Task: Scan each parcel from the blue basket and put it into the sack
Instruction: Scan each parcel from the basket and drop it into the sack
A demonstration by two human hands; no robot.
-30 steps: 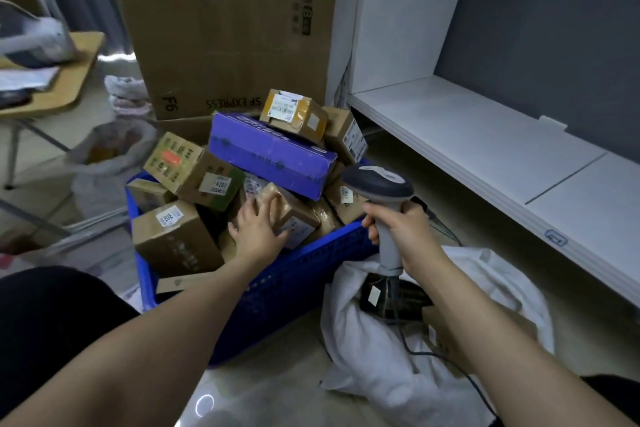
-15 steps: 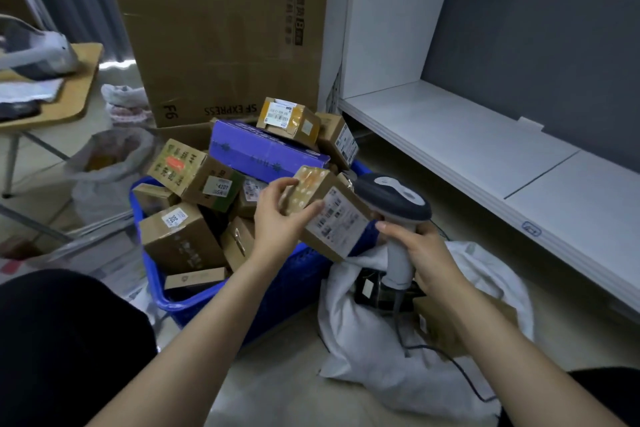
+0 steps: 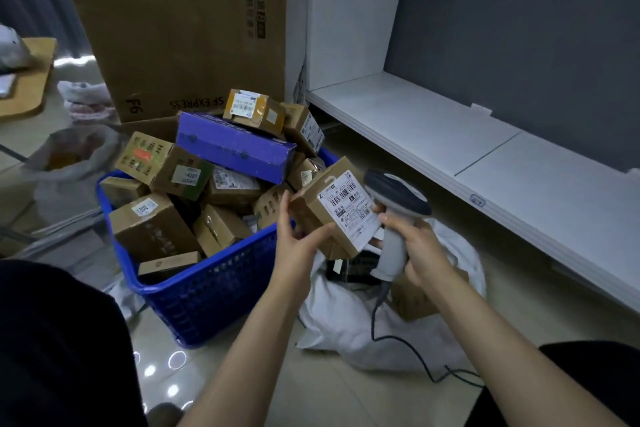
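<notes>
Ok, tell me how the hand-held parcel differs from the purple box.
The held parcel is brown with a white label; the purple box shows none. The held parcel is squat, the purple box longer. The left hand grips the held parcel; the purple box lies in the blue basket. Both are boxes.

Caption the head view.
Left hand holds a labelled brown cardboard parcel beside the grey handheld scanner gripped by right hand.

Both bare forearms reach forward, converging mid-frame. Left hand [image 3: 298, 241] grips parcel [image 3: 337, 208]: fingers up its left side, thumb across the lower front. Right hand [image 3: 417, 246] is wrapped round scanner [image 3: 398, 189] handle, wrist level.
</notes>
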